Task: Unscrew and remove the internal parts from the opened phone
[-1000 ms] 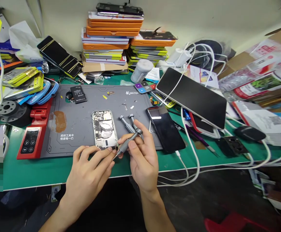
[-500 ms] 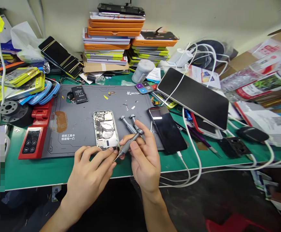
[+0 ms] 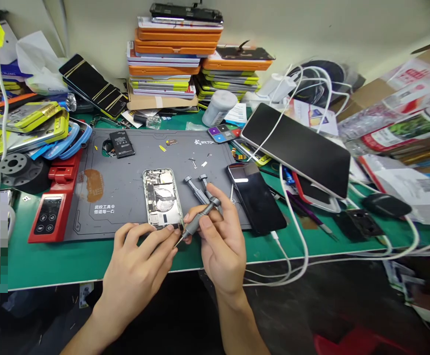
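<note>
An opened phone point(image 3: 163, 197) lies on the grey mat with its inner parts bare. My left hand point(image 3: 139, 264) is closed over the phone's lower edge, its fingertips gripping there and covering that end. Between the fingers and thumb of my right hand point(image 3: 224, 246) is a grey screwdriver point(image 3: 197, 222), slanting down to the left. Its tip ends beside my left fingertips at the phone's bottom edge; whether it meets a screw I cannot tell. Two more screwdrivers point(image 3: 195, 190) lie just beyond my right hand, on the mat.
The work mat point(image 3: 126, 217) carries a loose battery point(image 3: 122, 144) and small parts. A black phone point(image 3: 256, 197) with a white cable lies to the right, below a tablet point(image 3: 298, 148). At left is a red device point(image 3: 47, 217); stacked boxes point(image 3: 174, 59) stand behind.
</note>
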Tool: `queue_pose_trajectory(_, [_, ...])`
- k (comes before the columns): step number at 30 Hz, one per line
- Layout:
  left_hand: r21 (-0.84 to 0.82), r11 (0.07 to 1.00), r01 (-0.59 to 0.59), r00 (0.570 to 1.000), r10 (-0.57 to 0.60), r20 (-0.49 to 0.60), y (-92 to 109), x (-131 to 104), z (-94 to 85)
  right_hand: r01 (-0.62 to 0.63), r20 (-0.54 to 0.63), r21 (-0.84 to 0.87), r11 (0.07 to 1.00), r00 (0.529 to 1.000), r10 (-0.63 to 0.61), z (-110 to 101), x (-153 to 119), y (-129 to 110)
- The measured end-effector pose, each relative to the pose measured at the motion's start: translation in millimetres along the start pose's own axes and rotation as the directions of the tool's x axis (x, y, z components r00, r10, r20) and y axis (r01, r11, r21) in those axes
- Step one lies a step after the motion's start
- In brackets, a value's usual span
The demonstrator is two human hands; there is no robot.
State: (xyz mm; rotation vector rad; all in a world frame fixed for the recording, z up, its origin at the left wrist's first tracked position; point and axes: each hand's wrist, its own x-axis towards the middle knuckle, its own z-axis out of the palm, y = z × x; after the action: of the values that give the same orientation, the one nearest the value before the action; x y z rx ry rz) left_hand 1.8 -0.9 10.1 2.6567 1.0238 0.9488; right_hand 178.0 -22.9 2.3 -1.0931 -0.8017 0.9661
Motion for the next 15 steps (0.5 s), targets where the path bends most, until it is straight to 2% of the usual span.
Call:
queue_pose_trajectory(9, [-0.007,1.000,-0.009,1.000,0.009,-0.002,-0.2,-0.6,0.3,0.003,-0.002,-0.044,0.999,1.000,-0.003,-0.1,-0.9,1.7])
queue_pose_trajectory(15, [0.006,1.000,-0.028,1.000,0.028,0.007,-0.6,-0.8,0.0,0.001,-0.009,0.019,1.000,1.000,-0.001,-1.2,1.3,1.9])
